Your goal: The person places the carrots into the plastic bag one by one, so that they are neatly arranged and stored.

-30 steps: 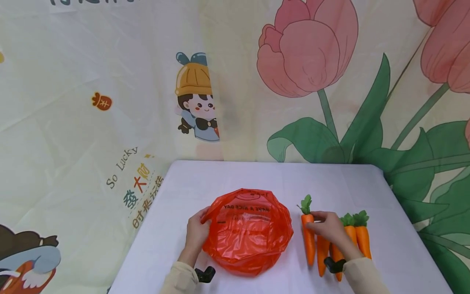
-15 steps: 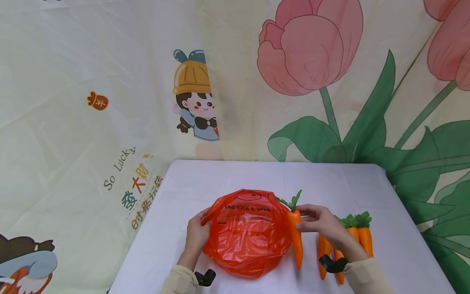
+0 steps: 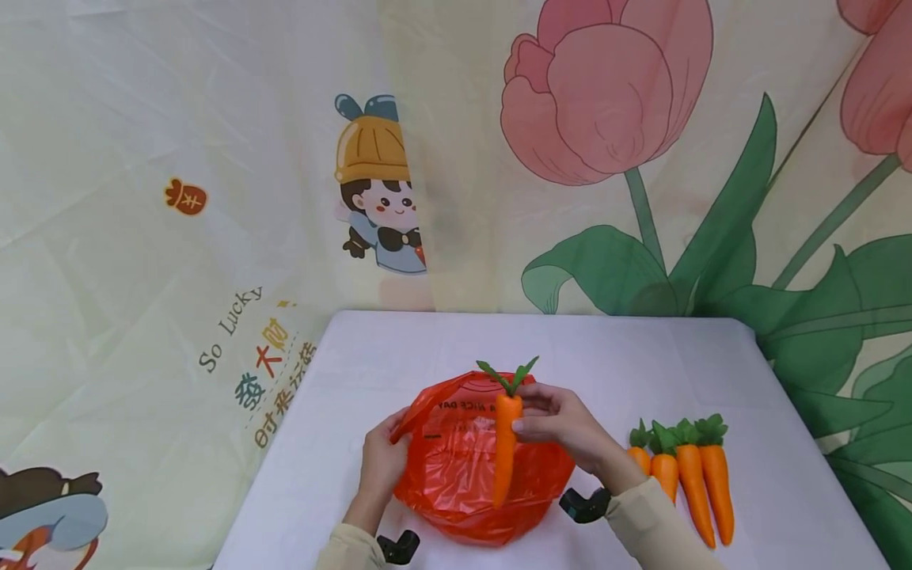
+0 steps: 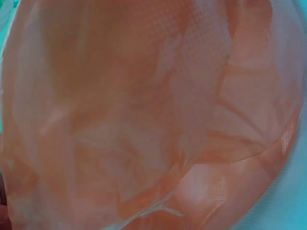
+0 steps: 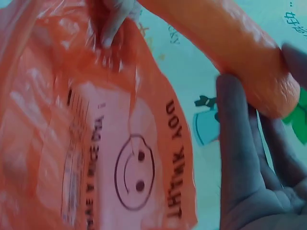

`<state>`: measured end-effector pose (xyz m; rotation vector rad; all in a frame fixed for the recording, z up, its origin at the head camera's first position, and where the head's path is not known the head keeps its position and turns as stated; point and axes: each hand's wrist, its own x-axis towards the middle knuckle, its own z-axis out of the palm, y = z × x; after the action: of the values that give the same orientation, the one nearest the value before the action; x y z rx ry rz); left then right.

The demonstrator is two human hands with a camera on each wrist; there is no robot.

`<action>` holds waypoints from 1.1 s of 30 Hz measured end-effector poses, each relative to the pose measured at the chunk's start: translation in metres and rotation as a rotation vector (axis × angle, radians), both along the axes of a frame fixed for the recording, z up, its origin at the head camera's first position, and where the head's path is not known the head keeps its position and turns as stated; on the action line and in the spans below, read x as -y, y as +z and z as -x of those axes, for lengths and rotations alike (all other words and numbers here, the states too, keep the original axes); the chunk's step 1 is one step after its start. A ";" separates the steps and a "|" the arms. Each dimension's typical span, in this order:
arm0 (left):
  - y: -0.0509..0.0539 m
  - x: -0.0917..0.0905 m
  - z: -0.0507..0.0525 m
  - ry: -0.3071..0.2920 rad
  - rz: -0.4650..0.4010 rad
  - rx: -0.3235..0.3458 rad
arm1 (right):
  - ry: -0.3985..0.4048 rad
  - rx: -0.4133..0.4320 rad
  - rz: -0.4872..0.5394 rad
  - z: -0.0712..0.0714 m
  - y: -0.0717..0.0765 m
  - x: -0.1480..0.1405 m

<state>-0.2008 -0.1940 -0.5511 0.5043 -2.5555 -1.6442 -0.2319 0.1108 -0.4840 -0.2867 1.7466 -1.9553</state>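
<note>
A red plastic bag (image 3: 456, 467) with black print and a smiley face lies spread open on the white table. My left hand (image 3: 383, 459) pinches the bag's left rim; in the left wrist view the bag's film (image 4: 120, 120) fills most of the picture. With thumb and fingers my right hand (image 3: 566, 423) grips a carrot (image 3: 504, 455) near its leafy top, and the carrot hangs upright over the bag's opening. The right wrist view shows the same carrot (image 5: 240, 48) between thumb and fingers, with the printed bag (image 5: 134, 167) beside it.
Several more carrots (image 3: 694, 483) lie side by side on the table (image 3: 606, 348), right of the bag. A printed cloth (image 3: 463, 158) with tulips and a cartoon figure hangs behind the table. Black wrist cameras (image 3: 584, 505) sit on both wrists.
My right hand has lifted one carrot from the left end of the row and carried it left, over the bag. My left hand stays on the bag's rim.
</note>
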 end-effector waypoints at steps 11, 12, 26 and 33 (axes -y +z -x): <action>0.000 -0.001 -0.003 -0.002 -0.007 0.009 | -0.313 -0.024 0.077 0.004 -0.016 0.040; 0.000 -0.001 -0.003 -0.002 -0.011 0.009 | -0.319 -0.024 0.064 0.003 -0.019 0.043; 0.003 -0.005 -0.001 0.013 -0.072 -0.028 | -0.204 -0.225 -0.171 -0.004 -0.060 0.089; 0.001 -0.009 0.002 0.013 -0.073 -0.046 | -0.166 -0.253 -0.310 -0.004 -0.073 0.104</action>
<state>-0.2029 -0.1853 -0.5497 0.4815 -2.4626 -1.7299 -0.2279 0.0063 -0.5575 -0.2973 2.2694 -1.7828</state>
